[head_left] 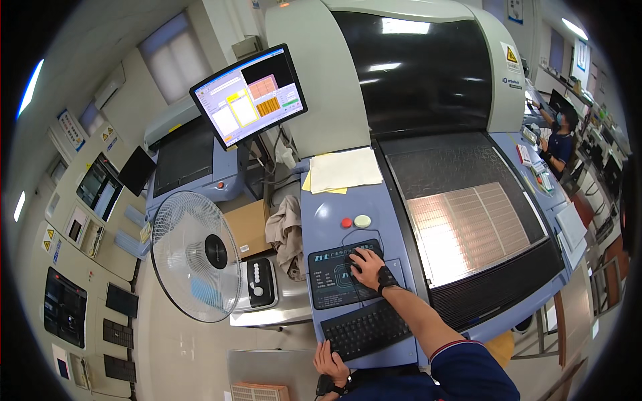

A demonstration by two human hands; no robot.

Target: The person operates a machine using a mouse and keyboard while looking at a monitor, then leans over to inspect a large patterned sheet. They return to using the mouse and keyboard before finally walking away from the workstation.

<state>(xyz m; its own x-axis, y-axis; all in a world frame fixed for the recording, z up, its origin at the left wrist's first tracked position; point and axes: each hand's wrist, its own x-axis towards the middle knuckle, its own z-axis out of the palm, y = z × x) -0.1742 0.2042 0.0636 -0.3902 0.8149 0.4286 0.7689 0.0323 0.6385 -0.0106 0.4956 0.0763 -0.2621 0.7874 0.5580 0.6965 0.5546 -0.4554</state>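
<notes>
My right hand (366, 269) is curled over a dark computer mouse (350, 259) on a black printed mouse pad (324, 281); most of the mouse is hidden under the palm. At the near left corner of a black keyboard (364, 329) rests my left hand (330, 362), fingers stretched along its edge and holding nothing. Both wrists wear dark bands. To the right, a copper-coloured panel (468, 230) with a grid pattern lies flat on the dark bed (435, 164) of a large machine. A lit monitor (251, 95) stands at the far left of the machine.
Red (346, 222) and pale green (362, 221) buttons sit beyond the mouse pad, and paper sheets (344, 170) lie behind them. A caged fan (197, 257) stands left, near a cardboard box (247, 227) and a crumpled cloth (286, 234). A co-worker (560, 137) is at the far right.
</notes>
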